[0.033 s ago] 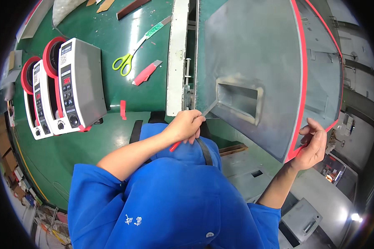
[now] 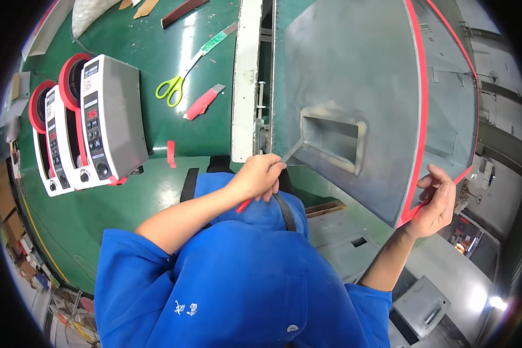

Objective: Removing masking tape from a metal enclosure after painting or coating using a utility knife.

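My left hand (image 2: 257, 176) is closed round a red-handled flat blade tool (image 2: 292, 152). Its thin grey blade reaches the lower left corner of a rectangular recess (image 2: 330, 140) in a large grey metal box (image 2: 354, 64). Below my fist pokes out the red handle end. Red tape (image 2: 421, 110) lines the rim of the box's open side. At the near corner of that rim, my right hand (image 2: 435, 204) grips the taped edge, its fingers curled to the inner side; the contact of the thumb is partly hidden.
On the green tabletop to the left lie scissors (image 2: 171, 90) with lime handles, a red-wrapped blade (image 2: 200, 107) and a red tape strip (image 2: 171, 154). Two white tape dispensers (image 2: 119, 110) stand farther left. Grey metal panels (image 2: 420, 307) lie below right. A white metal rail (image 2: 246, 87) runs beside the box.
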`<action>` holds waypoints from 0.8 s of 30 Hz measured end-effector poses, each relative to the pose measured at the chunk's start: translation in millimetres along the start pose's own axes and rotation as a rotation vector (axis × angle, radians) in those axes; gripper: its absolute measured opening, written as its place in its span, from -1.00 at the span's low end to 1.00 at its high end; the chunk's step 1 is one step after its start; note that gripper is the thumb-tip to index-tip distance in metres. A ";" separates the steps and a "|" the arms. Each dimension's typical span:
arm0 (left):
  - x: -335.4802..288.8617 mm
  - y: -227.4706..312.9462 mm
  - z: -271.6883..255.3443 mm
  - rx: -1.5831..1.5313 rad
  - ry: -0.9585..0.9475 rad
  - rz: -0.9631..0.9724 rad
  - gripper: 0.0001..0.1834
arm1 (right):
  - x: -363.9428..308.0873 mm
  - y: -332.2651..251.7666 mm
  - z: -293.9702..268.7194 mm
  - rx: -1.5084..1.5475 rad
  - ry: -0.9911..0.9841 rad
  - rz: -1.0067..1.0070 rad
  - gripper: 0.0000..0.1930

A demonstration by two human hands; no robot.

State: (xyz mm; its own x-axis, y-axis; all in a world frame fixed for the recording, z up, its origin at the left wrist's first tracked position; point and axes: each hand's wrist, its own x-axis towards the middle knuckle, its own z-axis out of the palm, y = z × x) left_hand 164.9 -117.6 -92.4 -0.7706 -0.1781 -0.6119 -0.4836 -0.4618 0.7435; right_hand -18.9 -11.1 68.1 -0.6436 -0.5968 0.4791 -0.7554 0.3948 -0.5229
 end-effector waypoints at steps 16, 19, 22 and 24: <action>-1.0 -1.7 13.9 -0.111 0.053 -0.019 -0.71 | -0.1 -1.7 1.0 -0.015 0.017 0.023 -0.64; 6.5 0.0 12.8 -0.110 0.061 -0.005 -0.71 | 0.0 -0.9 0.4 -0.010 0.022 0.025 -0.64; 4.3 1.1 12.5 -0.107 0.057 -0.006 -0.73 | 0.6 -0.7 0.3 -0.004 0.007 0.020 -0.64; 2.2 0.0 12.6 -0.115 0.048 -0.018 -0.74 | 0.5 -1.2 0.7 -0.018 0.011 0.024 -0.64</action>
State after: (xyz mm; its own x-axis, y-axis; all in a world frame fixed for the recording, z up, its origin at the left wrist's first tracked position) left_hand 158.0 -107.1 -90.3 -0.7401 -0.2092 -0.6391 -0.4443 -0.5613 0.6982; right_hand -18.2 -12.3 68.5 -0.6625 -0.5794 0.4747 -0.7420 0.4210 -0.5216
